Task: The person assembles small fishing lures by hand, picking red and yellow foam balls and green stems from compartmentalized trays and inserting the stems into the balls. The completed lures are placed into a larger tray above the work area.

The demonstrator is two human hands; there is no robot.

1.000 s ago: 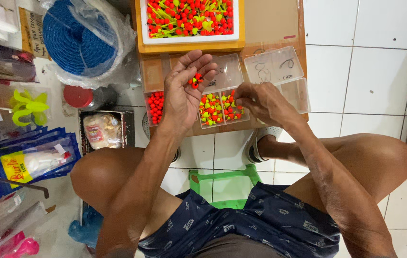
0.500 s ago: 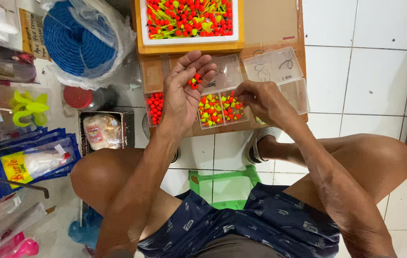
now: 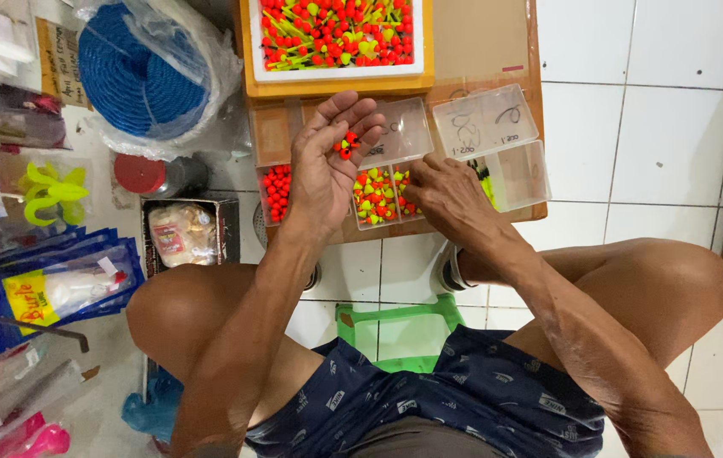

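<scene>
Our left hand (image 3: 323, 161) cups small floats (image 3: 345, 145), fingers loosely curled; right hand (image 3: 445, 193) pinches into the divided box (image 3: 514, 182). Tilting the palm risks spilling them.

Divided box (image 3: 395, 199) on board (image 3: 480, 42), tray (image 3: 336, 80) behind, rope coil (image 3: 137, 72) left.
</scene>
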